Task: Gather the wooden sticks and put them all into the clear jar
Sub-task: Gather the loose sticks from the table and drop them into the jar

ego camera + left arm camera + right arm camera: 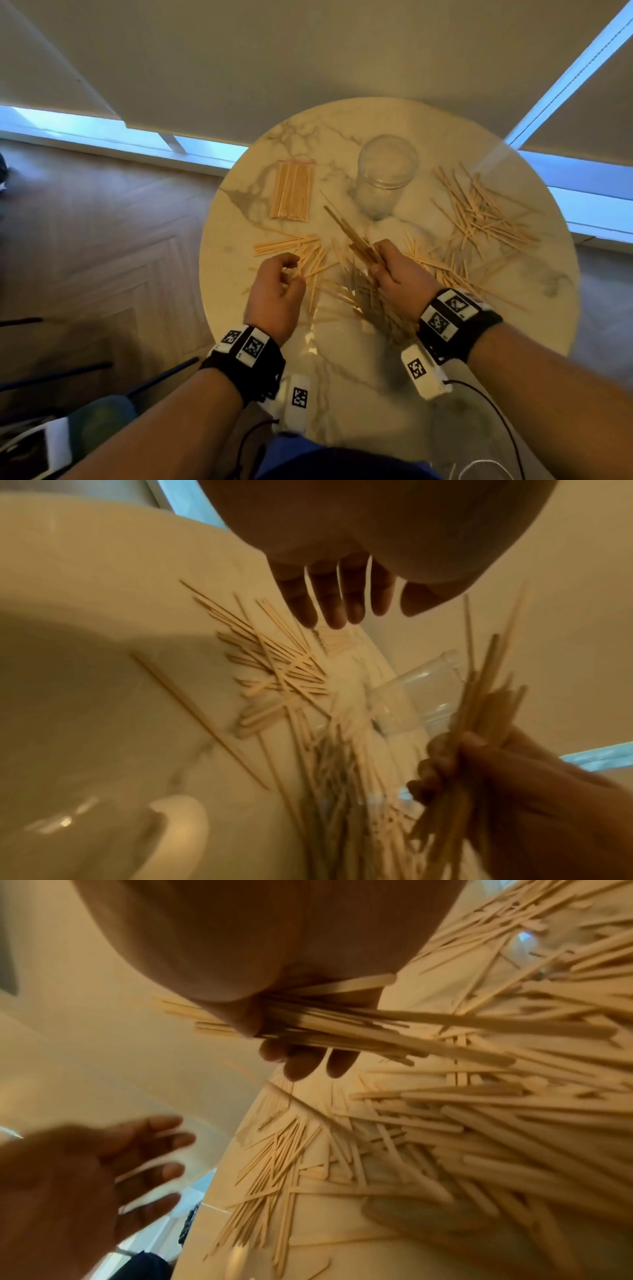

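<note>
Nearest the person, both wrists wear black bands (pixel 252 363) with white coded tags, and thin cables trail off toward 6 o'clock over the near edge of the round marble table (pixel 534 308). The left hand (pixel 275 294) hovers above the table at about 8 o'clock from its middle; it holds nothing, its fingers (pixel 337 607) loosely extended and slightly apart over a small heap of loose sticks (pixel 310 263) in the left wrist view, though from the head view they look gently curled. The right hand (pixel 399 270), near the table's centre, has its fingers and thumb closed round a held bundle of sticks (pixel 349 229), which slants up toward 11 o'clock from the fist; the right wrist view shows the bundle (pixel 342 1026) clamped between palm and fingertips (pixel 301 1064), its ends sticking out on both sides. Under and just beside this hand lies a dense central pile of sticks (pixel 370 298), crossing each other at all angles. Further out, at about 2 o'clock, a scattered spread of sticks (pixel 483 212) covers the right part of the tabletop. At about 11 o'clock a neat packet of sticks (pixel 293 190) lies flat, aligned side by side with a reddish strip at its far end. The clear jar (pixel 385 174) stands upright at 12 o'clock, between the packet and the scattered spread, well apart from both hands; whether it holds any sticks cannot be told. Beyond the table are wooden flooring (pixel 102 222) and pale blinds (pixel 308 51) above bright window strips.
</note>
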